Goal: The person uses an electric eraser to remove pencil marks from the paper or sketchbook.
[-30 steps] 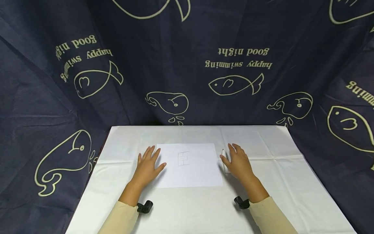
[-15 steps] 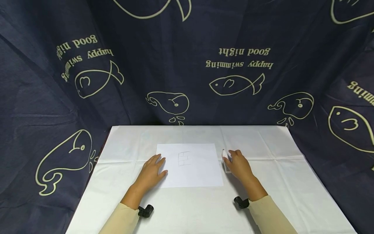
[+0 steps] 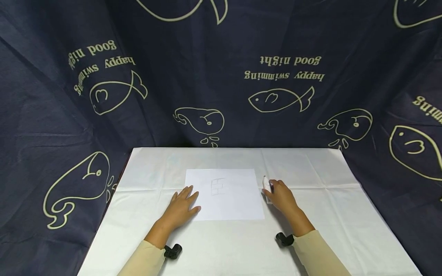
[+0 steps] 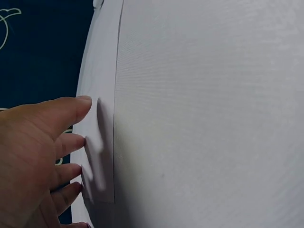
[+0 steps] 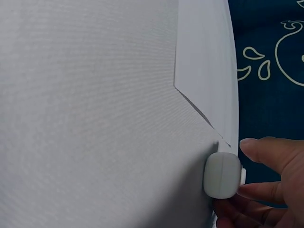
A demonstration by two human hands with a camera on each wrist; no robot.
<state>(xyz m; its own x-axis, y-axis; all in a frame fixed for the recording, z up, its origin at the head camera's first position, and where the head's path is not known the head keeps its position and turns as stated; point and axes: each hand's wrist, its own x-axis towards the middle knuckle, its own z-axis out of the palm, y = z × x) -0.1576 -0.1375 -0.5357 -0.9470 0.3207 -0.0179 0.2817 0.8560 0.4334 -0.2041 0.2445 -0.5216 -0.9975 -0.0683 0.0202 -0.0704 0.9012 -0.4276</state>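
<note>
A white sheet of paper (image 3: 238, 201) lies on the table, with faint pencil-like lines forming a ladder-shaped drawing (image 3: 217, 186) on its upper part. My left hand (image 3: 179, 211) is spread at the sheet's left edge, fingertips on or just above the paper. Just right of the sheet lies a white pen-like device (image 3: 266, 183), thick-bodied, with a small dark tip pointing away from me. My right hand (image 3: 284, 197) has thumb and fingers around that white device, seen end-on as a rounded block (image 5: 222, 175) in the right wrist view. The grip partly hides its body.
A creased white cloth (image 3: 310, 165) covers the table. Behind and beside it hangs a dark blue curtain (image 3: 235, 130) with fish and whale outlines. Each wrist wears a small black camera, a left one (image 3: 173, 251) and a right one (image 3: 284, 239).
My left hand has lowered and slid slightly nearer and right along the paper's edge. My right fingers have drawn in and closed around the white device, which stays in place.
</note>
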